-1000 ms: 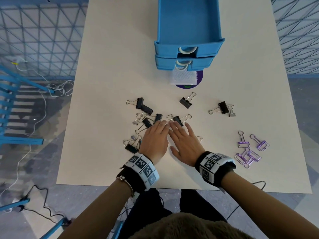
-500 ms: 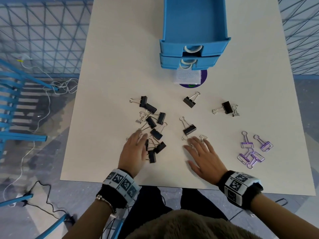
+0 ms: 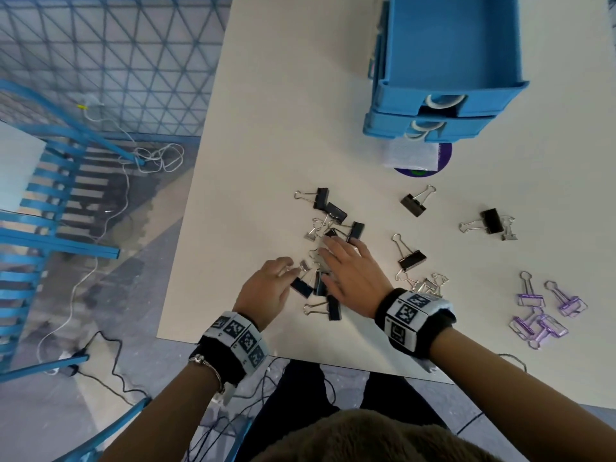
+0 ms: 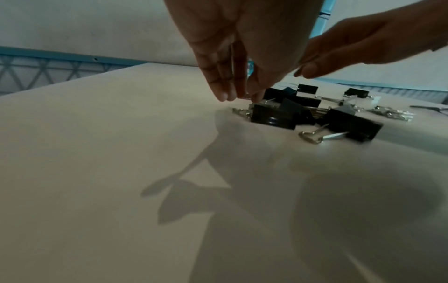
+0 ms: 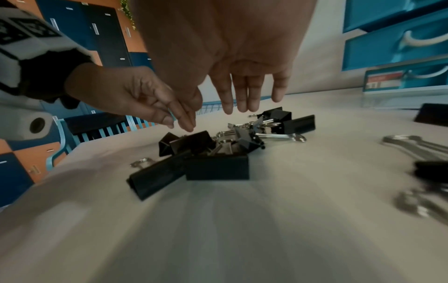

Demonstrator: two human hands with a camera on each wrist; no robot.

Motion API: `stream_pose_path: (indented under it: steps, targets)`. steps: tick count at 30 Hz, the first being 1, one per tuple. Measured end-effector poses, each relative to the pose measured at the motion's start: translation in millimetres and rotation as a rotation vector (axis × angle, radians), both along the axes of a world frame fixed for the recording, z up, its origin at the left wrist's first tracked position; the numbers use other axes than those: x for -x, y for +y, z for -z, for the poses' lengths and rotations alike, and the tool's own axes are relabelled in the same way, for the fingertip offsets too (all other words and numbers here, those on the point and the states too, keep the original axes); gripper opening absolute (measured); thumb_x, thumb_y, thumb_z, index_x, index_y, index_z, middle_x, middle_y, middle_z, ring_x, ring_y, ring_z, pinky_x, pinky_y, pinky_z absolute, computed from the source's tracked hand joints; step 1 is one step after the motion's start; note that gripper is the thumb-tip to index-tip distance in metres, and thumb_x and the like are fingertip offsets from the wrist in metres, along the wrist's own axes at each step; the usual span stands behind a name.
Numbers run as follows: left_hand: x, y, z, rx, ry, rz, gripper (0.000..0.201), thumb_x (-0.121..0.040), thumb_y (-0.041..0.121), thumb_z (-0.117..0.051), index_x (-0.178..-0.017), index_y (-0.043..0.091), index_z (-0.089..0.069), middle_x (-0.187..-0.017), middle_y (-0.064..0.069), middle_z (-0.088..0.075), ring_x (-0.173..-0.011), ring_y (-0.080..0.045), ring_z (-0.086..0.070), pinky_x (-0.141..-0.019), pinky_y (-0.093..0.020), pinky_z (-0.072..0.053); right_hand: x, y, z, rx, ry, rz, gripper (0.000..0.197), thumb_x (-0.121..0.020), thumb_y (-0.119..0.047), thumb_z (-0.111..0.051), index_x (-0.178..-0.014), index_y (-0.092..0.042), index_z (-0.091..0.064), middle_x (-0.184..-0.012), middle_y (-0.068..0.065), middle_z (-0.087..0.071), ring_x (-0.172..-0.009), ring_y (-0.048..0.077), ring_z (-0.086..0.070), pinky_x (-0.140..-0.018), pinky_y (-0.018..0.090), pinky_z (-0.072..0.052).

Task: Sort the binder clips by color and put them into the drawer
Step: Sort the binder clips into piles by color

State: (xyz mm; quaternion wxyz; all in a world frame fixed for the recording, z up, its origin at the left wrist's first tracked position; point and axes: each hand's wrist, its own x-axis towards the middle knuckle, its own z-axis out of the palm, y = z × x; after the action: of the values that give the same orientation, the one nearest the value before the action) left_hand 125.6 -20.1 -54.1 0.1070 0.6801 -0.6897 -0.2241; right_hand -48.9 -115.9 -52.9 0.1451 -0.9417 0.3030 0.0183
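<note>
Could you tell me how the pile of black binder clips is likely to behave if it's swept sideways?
The black binder clips would probably slide as stiff pieces, not roll, given their flat bodies. Their crossed wire handles may snag, so several likely drag together.

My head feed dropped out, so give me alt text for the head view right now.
Both hands, left hand and right hand, reach into a heap of black binder clips on a white table. Purple binder clips lie grouped at right; an open blue drawer stands beyond.

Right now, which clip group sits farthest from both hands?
The purple binder clips, bunched near the table's right front edge. They are the only coloured group; the black clips lie under or beside the hands.
</note>
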Motion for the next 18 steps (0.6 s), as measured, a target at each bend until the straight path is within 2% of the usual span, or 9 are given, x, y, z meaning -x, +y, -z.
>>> stream_pose_path:
  steps: [3, 6, 8, 10, 12, 15, 16, 18]
  targets:
    - [-9.2, -2.2, 2.6, -0.002, -0.061, 0.112, 0.032, -0.076, 0.010, -0.043, -0.096, 0.005, -0.068, -0.098, -0.012, -0.067, -0.085, -0.025, -0.061, -0.057, -0.028, -0.055, -15.4, -4.0, 3.9, -0.015, 0.025, 0.003, 0.037, -0.081, -0.030, -0.054, -0.110, -0.008, -0.058, -0.120, 0.011, -0.062, -0.111, 0.026, -0.059, -0.094, 0.044, -0.047]
    - [-21.0, -3.0, 9.1, 0.002, -0.079, 0.146, 0.044, -0.075, 0.015, -0.032, -0.102, 0.003, -0.065, -0.103, -0.011, -0.063, -0.090, -0.021, -0.054, -0.056, -0.028, -0.056, -25.8, -8.2, 6.0, -0.044, 0.080, 0.012, 0.045, -0.082, -0.032, -0.032, -0.108, -0.009, -0.060, -0.117, 0.009, -0.065, -0.108, 0.024, -0.060, -0.092, 0.040, -0.049]
    - [-31.7, -2.6, 15.3, 0.015, -0.068, 0.145, 0.046, -0.075, 0.014, -0.031, -0.107, 0.001, -0.061, -0.111, -0.007, -0.050, -0.095, -0.021, -0.048, -0.059, -0.032, -0.057, -32.4, -9.4, 7.5, -0.053, 0.090, 0.023, 0.049, -0.081, -0.033, -0.027, -0.107, -0.009, -0.061, -0.115, 0.009, -0.066, -0.108, 0.024, -0.061, -0.092, 0.041, -0.049]
    - [-41.7, -1.7, 18.5, 0.034, -0.063, 0.138, 0.042, -0.076, 0.010, -0.036, -0.111, -0.001, -0.057, -0.114, -0.005, -0.040, -0.097, -0.021, -0.043, -0.061, -0.035, -0.057, -39.9, -8.5, 6.8, -0.036, 0.096, 0.035, 0.052, -0.080, -0.034, -0.026, -0.109, -0.009, -0.061, -0.114, 0.008, -0.067, -0.108, 0.023, -0.061, -0.092, 0.042, -0.049]
    - [-50.1, -0.1, 19.2, 0.056, -0.058, 0.133, 0.039, -0.073, 0.001, -0.052, -0.112, -0.004, -0.057, -0.114, -0.006, -0.037, -0.098, -0.022, -0.041, -0.062, -0.036, -0.057, -48.0, -6.2, 6.4, -0.003, 0.087, 0.039, 0.054, -0.079, -0.035, -0.026, -0.112, -0.009, -0.060, -0.112, 0.007, -0.067, -0.108, 0.022, -0.061, -0.094, 0.041, -0.048]
    - [-61.9, 3.7, 18.9, 0.072, -0.081, 0.123, 0.041, -0.073, 0.004, -0.047, -0.112, -0.005, -0.056, -0.115, -0.007, -0.036, -0.099, -0.023, -0.040, -0.061, -0.036, -0.056, -61.2, -0.8, 9.7, 0.053, 0.090, 0.026, 0.056, -0.078, -0.038, -0.027, -0.116, -0.008, -0.057, -0.109, 0.007, -0.067, -0.109, 0.023, -0.060, -0.099, 0.042, -0.037]
    - [-65.0, 5.8, 18.7, 0.071, -0.091, 0.116, 0.042, -0.073, 0.003, -0.048, -0.113, -0.005, -0.055, -0.116, -0.008, -0.036, -0.099, -0.024, -0.040, -0.062, -0.037, -0.056, -65.3, 1.0, 11.4, 0.065, 0.103, 0.023, 0.057, -0.078, -0.040, -0.030, -0.117, -0.008, -0.057, -0.109, 0.007, -0.067, -0.110, 0.023, -0.060, -0.100, 0.042, -0.037]
    - [-68.5, 11.1, 18.7, 0.073, -0.100, 0.103, 0.047, -0.069, -0.003, -0.057, -0.116, -0.006, -0.053, -0.118, -0.008, -0.035, -0.101, -0.024, -0.040, -0.064, -0.038, -0.056, -72.1, 4.3, 14.2, 0.092, 0.138, 0.021, 0.056, -0.075, -0.045, -0.045, -0.115, -0.009, -0.059, -0.111, 0.006, -0.067, -0.112, 0.022, -0.059, -0.096, 0.040, -0.046]
